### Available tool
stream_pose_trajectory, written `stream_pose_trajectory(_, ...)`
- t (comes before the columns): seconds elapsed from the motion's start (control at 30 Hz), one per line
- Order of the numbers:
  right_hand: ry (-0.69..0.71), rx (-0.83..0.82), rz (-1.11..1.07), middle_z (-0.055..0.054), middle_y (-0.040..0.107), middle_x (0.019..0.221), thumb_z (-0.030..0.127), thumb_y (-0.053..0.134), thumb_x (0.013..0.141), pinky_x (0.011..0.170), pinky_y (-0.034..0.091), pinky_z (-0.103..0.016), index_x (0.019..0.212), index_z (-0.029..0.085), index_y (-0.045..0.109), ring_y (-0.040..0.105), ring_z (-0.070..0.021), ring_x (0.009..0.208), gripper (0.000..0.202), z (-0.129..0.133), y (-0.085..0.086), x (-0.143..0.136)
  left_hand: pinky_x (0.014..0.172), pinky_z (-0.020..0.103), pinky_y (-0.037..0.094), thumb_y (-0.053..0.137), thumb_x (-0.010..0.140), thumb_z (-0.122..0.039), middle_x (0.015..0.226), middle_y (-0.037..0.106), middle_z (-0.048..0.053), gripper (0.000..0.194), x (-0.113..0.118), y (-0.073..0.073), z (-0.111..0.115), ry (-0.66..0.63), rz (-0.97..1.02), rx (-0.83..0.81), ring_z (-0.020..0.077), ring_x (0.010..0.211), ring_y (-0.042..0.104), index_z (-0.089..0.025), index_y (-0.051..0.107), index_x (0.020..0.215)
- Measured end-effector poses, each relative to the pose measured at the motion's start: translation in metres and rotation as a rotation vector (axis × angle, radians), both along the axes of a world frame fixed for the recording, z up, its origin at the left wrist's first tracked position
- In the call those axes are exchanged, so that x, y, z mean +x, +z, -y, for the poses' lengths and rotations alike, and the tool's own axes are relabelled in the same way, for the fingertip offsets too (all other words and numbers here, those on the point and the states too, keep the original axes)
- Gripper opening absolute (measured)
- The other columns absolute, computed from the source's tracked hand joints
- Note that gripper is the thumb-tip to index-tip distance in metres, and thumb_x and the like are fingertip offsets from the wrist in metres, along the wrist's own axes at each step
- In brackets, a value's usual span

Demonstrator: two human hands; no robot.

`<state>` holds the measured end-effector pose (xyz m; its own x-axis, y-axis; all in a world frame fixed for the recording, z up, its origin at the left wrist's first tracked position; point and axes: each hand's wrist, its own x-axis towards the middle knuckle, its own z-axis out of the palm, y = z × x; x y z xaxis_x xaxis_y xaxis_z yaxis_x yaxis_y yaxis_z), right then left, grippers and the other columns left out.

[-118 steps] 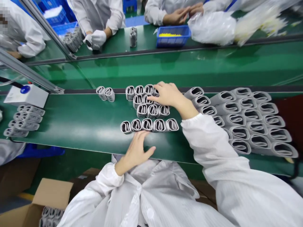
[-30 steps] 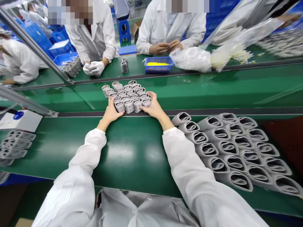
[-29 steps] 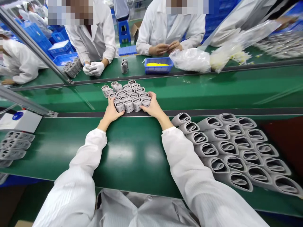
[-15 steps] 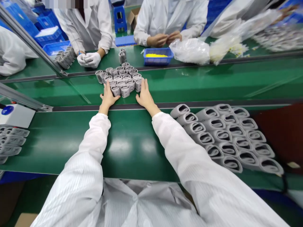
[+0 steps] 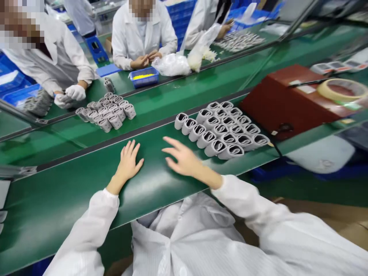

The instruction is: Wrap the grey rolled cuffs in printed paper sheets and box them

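My left hand (image 5: 129, 161) is over the green bench top (image 5: 71, 184), fingers spread and holding nothing. To its right, my right hand (image 5: 182, 157) is also open, with fingers apart and pointing left. Just beyond my right hand stand rows of grey rolled cuff-like bands (image 5: 221, 128), each with a curled end inside its loop. Farther off to the left, a cluster of smaller grey rolled pieces (image 5: 107, 111) stands on the green belt (image 5: 161, 92). Neither hand touches any of these pieces.
A dark red box (image 5: 287, 103) with a roll of tape (image 5: 343, 90) on it stands at the right. Across the belt, co-workers in white coats handle small parts near a blue bin (image 5: 144, 78) of yellow pieces and a clear plastic bag (image 5: 172, 64). A dark rail (image 5: 138, 132) edges the bench.
Both hands have left the cluster of small grey pieces and drawn back over the bench. My right hand has moved toward the larger rolled bands. The view has turned right.
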<state>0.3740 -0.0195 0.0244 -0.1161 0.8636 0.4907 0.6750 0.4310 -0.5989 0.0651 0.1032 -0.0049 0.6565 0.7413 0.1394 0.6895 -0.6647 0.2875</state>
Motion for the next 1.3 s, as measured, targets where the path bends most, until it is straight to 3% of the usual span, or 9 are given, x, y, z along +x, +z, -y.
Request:
stream_pose_trajectory(0.17,-0.654,0.038,0.279,-0.026,0.077,0.147,0.041,0.067,0.105,0.13,0.053,-0.067,0.13,0.018,0.087,0.069,-0.0462,0.147,0.039,0.038,0.042,0.201,0.145,0.08,0.027,0.061,0.109,-0.048,0.188,0.045,0.021,0.071,0.021,-0.002,0.046,-0.21,-0.121,-0.033,0.0464,0.181,0.034,-0.024,0.055,0.175)
stream_pose_trajectory(0.3,-0.661,-0.454,0.416,-0.032,0.053,0.176,0.066,0.068,0.104,0.124,0.056,-0.072,0.169,0.018,0.064,0.062,-0.0547,0.156,0.081,0.032,0.027,0.276,0.143,0.087,0.024,0.069,0.106,-0.052,0.191,0.036,0.023,0.075,0.065,0.005,0.068,-0.426,-0.14,-0.02,0.0498,0.181,0.031,-0.025,0.055,0.175)
stream_pose_trajectory(0.43,-0.545,-0.622,0.421,-0.025,0.051,0.177,0.084,0.053,0.104,0.108,0.065,-0.075,0.183,0.033,0.045,0.072,-0.056,0.143,0.094,0.019,0.009,0.252,0.141,0.09,0.023,0.077,0.104,-0.049,0.195,0.022,0.024,0.085,0.101,0.021,0.064,-0.515,-0.128,0.053,0.0514,0.183,0.022,-0.028,0.046,0.181)
stream_pose_trajectory(0.6,-0.259,-0.445,0.451,-0.022,0.053,0.179,0.087,0.063,0.099,0.099,0.071,-0.071,0.178,0.036,0.055,0.074,-0.0553,0.14,0.094,-0.006,0.011,0.187,0.143,0.092,0.015,0.084,0.1,-0.031,0.197,0.02,0.016,0.097,0.12,0.046,0.046,-0.655,-0.1,0.172,0.0479,0.185,0.017,-0.042,0.038,0.183)
stream_pose_trajectory(0.73,0.131,-0.298,0.329,-0.009,0.056,0.182,0.073,0.085,0.092,0.109,0.07,-0.061,0.177,0.041,0.055,0.075,-0.0459,0.145,0.096,-0.042,0.016,0.13,0.148,0.083,0.023,0.086,0.098,-0.031,0.193,0.037,0.011,0.094,0.111,0.058,0.061,-0.776,-0.166,0.196,0.0388,0.185,0.024,-0.044,0.043,0.18)
stream_pose_trajectory(0.93,0.434,-0.209,0.299,-0.005,0.07,0.169,0.063,0.076,0.101,0.118,0.066,-0.058,0.175,0.033,0.057,0.076,-0.0394,0.145,0.082,-0.124,0.024,0.038,0.139,0.087,0.041,0.074,0.108,-0.037,0.188,0.045,0.013,0.073,0.097,0.054,0.104,-0.494,-0.243,0.181,0.0453,0.179,0.038,-0.038,0.051,0.176)
stream_pose_trajectory(1.07,0.434,-0.109,0.379,-0.013,0.074,0.164,0.056,0.067,0.105,0.121,0.061,-0.069,0.165,0.022,0.068,0.075,-0.0443,0.143,0.069,-0.169,0.03,0.012,0.141,0.094,0.028,0.08,0.103,-0.041,0.189,0.042,0.016,0.08,0.081,0.062,0.092,-0.348,-0.207,0.149,0.0496,0.18,0.033,-0.036,0.05,0.178)
stream_pose_trajectory(1.17,0.261,-0.015,0.194,-0.016,0.077,0.158,0.052,0.066,0.104,0.125,0.058,-0.071,0.154,0.02,0.075,0.072,-0.0442,0.145,0.06,-0.173,0.023,0.032,0.146,0.089,0.018,0.08,0.102,-0.055,0.19,0.042,0.014,0.083,0.029,0.072,0.081,-0.148,-0.108,0.148,0.0477,0.183,0.028,-0.041,0.049,0.178)
stream_pose_trajectory(1.3,-0.08,-0.131,-0.076,-0.017,0.086,0.127,0.055,0.07,0.097,0.106,0.067,-0.068,0.134,0.021,0.083,0.08,-0.0375,0.105,0.052,-0.146,-0.013,0.077,0.137,0.088,0.039,0.084,0.097,-0.063,0.183,0.051,0.021,0.086,-0.054,0.062,0.083,0.286,-0.053,0.123,0.0555,0.175,0.04,-0.032,0.057,0.172)
